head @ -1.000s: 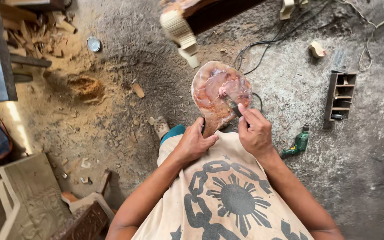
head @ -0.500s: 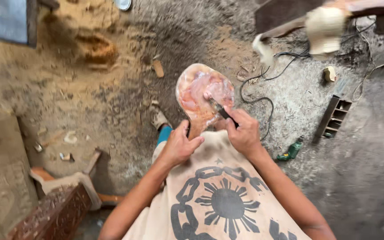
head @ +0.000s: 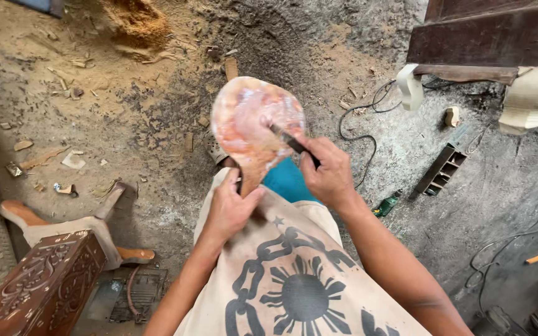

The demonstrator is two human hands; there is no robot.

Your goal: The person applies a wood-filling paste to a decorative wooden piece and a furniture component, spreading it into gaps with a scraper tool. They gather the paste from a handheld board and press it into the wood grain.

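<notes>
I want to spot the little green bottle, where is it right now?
In the head view the green bottle lies on the grey floor on the person's right, just beyond the right forearm and beside the small dark wooden rack.

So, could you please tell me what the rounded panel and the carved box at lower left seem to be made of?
The panel looks like wood with a blotchy pink-orange coat, apparently wet or unfinished; the right hand works a brush on it while the left hand grips its stem. The box looks like dark reddish-brown wood, carved in relief, with a slight sheen.
</notes>
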